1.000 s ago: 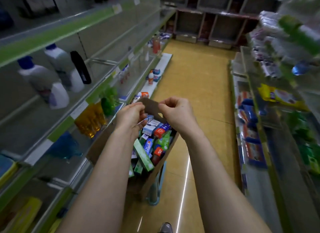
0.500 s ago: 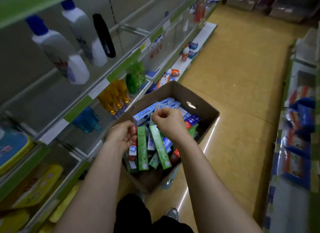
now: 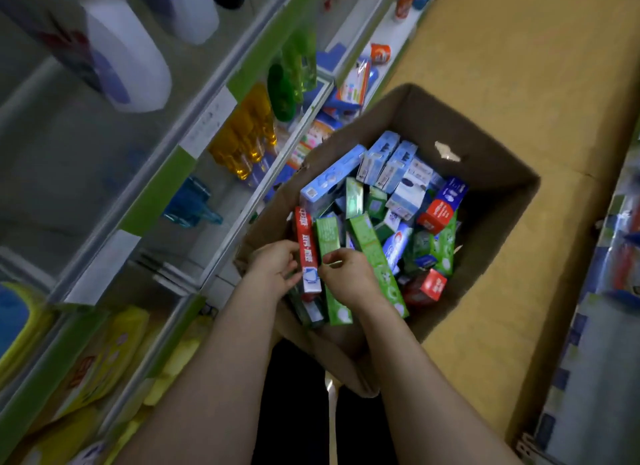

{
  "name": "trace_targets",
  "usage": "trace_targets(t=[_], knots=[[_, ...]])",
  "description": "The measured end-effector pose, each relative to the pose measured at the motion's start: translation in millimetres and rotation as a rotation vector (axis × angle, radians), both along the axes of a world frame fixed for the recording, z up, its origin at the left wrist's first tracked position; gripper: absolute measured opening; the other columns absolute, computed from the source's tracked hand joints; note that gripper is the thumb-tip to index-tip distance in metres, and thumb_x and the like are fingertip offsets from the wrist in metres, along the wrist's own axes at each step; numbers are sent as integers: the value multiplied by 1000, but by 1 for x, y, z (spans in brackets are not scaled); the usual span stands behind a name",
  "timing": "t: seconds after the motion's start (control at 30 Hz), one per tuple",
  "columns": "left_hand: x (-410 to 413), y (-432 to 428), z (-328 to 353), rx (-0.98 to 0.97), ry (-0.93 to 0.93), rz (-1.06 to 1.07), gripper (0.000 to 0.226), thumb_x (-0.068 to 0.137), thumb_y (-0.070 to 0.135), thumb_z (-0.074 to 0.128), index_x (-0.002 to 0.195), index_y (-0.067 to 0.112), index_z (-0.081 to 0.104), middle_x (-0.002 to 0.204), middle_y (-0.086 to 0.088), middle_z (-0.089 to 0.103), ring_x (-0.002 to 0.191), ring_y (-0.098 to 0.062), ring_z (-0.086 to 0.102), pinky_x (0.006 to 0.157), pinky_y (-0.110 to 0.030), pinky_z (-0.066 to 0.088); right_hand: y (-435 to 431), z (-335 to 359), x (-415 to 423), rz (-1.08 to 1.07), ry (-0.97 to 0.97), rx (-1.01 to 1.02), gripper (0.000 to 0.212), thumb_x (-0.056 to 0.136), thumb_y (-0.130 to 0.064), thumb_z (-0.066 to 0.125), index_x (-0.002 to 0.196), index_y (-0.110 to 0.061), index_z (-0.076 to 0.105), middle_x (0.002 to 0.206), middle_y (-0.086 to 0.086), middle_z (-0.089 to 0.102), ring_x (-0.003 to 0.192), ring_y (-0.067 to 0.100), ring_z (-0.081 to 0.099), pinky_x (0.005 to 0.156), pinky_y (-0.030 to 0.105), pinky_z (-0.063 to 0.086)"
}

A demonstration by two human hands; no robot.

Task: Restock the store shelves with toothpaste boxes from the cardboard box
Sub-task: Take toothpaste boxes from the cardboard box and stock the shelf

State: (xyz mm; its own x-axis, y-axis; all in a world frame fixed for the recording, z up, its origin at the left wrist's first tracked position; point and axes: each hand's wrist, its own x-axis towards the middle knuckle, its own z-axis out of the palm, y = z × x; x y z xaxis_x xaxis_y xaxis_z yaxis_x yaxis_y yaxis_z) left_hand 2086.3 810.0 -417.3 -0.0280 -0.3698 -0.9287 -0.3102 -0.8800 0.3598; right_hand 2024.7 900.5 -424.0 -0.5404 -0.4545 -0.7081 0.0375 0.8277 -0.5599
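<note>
Both hands are down in the near left corner of the cardboard box [image 3: 485, 146], which stands open on the yellow floor [image 3: 519, 66] just beside the shelves [image 3: 207, 125]. Left hand [image 3: 275, 267] grips a red toothpaste box [image 3: 306, 250], its fingers curled against that box's left side. Right hand [image 3: 349, 279] lies over a green toothpaste box [image 3: 327, 234] with fingers curled and bunched right at the seam between green and red; which of the two it pinches I cannot tell. The red one lies along the cardboard box's left wall, long axis running from the near edge toward the far one, red end pointing away, white-and-blue end toward the person. The green one lies parallel, touching its right side. More toothpaste boxes fill the rest in a loose heap, with pale blue boxes [image 3: 332, 180] toward the far left corner. On the shelves stand yellow bottles [image 3: 242, 142] and a white bottle [image 3: 128, 59].
</note>
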Motion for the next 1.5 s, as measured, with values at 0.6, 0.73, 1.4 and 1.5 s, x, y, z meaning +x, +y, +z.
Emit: trace_targets(t=[0.6,0.73,1.4,1.5], knots=[[-10,-11,-68,195,-68,-204,10,97,8,49,97,7,58,104,-7,47,87,-22,56,77,-33,40,-26,-70,34,194,73,321,43,88,-27,61,123,-11,41,122,15,57,115,35,54,86,36,42],[-5,-16,-77,234,-63,-204,8,97,13,50,92,11,56,106,-7,54,68,-17,51,73,-32,45,-30,-76,42,164,111,323,45,87,-19,59,125,-12,34,124,19,52,112,37,53,87,40,44],[-55,-52,-31,123,217,-2,26,84,32,66,98,13,55,87,-9,63,79,-24,62,69,-38,55,-8,66,-42,-360,252,-52,32,85,-34,54,116,-26,58,111,1,64,98,24,62,84,46,54],[-71,-42,-8,39,308,14,45,80,28,73,117,13,52,98,-11,67,82,-26,66,57,-41,57,8,76,-45,-577,309,-152,35,87,-30,55,121,-22,55,110,0,60,100,25,63,84,48,54]])
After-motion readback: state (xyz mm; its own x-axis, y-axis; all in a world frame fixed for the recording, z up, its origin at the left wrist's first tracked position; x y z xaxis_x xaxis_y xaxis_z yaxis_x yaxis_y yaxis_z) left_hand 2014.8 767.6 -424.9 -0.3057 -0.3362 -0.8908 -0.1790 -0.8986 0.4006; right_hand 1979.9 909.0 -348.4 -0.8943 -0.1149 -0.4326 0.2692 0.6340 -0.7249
